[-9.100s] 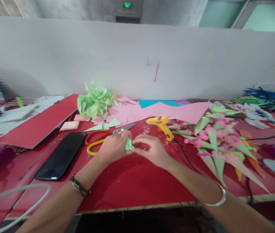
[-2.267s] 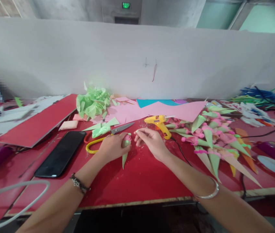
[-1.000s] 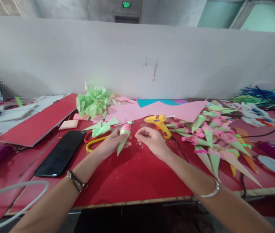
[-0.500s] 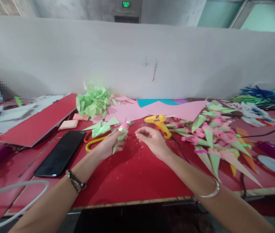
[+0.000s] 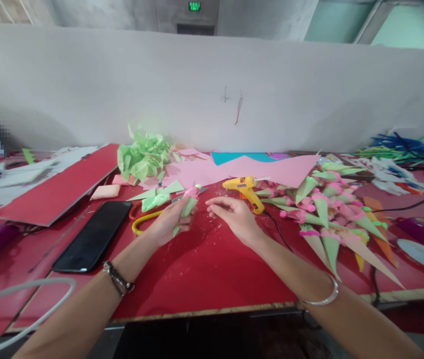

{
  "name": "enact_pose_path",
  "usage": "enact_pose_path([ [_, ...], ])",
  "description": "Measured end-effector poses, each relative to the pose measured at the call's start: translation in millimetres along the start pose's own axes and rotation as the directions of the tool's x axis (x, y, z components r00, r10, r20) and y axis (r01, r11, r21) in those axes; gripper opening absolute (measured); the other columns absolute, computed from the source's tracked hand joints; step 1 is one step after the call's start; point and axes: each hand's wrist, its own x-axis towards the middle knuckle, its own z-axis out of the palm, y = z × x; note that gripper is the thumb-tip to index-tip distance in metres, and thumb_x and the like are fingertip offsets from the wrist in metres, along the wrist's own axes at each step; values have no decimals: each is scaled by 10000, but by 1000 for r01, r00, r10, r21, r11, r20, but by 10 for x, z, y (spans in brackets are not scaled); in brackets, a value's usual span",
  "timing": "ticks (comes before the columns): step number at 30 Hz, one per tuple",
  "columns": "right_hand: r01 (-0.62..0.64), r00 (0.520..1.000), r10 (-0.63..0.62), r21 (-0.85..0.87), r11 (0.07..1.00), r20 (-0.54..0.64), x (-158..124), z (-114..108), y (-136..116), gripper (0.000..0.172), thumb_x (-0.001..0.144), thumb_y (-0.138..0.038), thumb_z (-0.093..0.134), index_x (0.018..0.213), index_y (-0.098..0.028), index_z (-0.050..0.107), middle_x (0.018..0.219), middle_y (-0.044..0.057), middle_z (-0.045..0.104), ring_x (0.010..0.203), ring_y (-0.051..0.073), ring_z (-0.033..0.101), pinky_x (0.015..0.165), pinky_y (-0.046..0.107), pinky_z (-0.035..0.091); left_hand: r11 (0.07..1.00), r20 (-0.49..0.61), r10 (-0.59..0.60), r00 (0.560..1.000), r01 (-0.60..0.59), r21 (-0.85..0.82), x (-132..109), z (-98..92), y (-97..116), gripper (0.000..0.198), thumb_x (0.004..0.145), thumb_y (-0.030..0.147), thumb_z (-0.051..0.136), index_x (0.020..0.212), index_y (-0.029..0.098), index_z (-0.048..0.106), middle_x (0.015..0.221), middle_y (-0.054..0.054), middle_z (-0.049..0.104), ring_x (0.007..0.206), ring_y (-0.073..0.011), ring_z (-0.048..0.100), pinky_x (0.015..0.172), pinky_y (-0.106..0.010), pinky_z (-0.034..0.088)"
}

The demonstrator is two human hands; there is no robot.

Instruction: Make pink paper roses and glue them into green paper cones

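My left hand (image 5: 169,219) is closed around a small light-green paper cone (image 5: 189,207). A pink top shows above the fingers, and the cone's lower tip points down between them. Just to the right, apart from the cone, my right hand (image 5: 236,217) is curled with thumb and fingertips close together. Whether anything tiny is pinched there I cannot make out. Behind the right hand lies a yellow glue gun (image 5: 247,189), its nozzle pointing right. Scissors with a yellow handle (image 5: 142,225) lie beside the left hand, partly covered by it.
A black phone (image 5: 94,237) lies left of the left wrist. Many finished-looking paper cones (image 5: 322,209) are heaped at the right. Green tissue paper (image 5: 144,154) and pink sheets (image 5: 212,172) lie at the back, before a white partition (image 5: 182,94). The glue gun's cord runs behind my right forearm.
The paper cone has turned slightly in my left hand, so less of its pink and green top shows. My right hand has shifted a little to the left.
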Motion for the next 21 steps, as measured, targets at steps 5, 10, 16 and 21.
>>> enact_pose_path([
  [5,5,999,-6,37,999,45,-8,-4,14,125,727,-263,575,764,-166,645,680,6,647,581,91,595,580,232,485,1000,-18,27,999,-27,3,48,-42,-39,291,824,408,452,745,138,526,626,24,480,406,-17,364,360,-124,288],
  [10,35,999,-36,-17,999,-33,0,-26,23,85,692,-253,624,673,-171,615,531,-50,560,461,51,508,470,181,424,996,-104,66,992,-60,60,72,-20,-63,361,842,421,410,760,124,599,664,-24,582,572,-88,519,527,-175,411],
  [16,30,999,-32,132,991,12,-6,3,44,160,706,-259,611,839,-182,655,787,18,678,697,111,627,693,266,506,998,9,61,998,-61,11,53,39,-70,275,806,370,495,921,159,628,829,-23,655,856,-170,577,815,-254,407],
  [21,121,991,-121,2,993,-52,-21,-6,29,88,693,-267,633,725,-185,646,639,-18,633,560,80,563,574,221,482,995,53,102,993,-103,12,69,-1,-126,294,776,366,547,1000,183,599,954,-25,643,941,-181,556,837,-263,401],
])
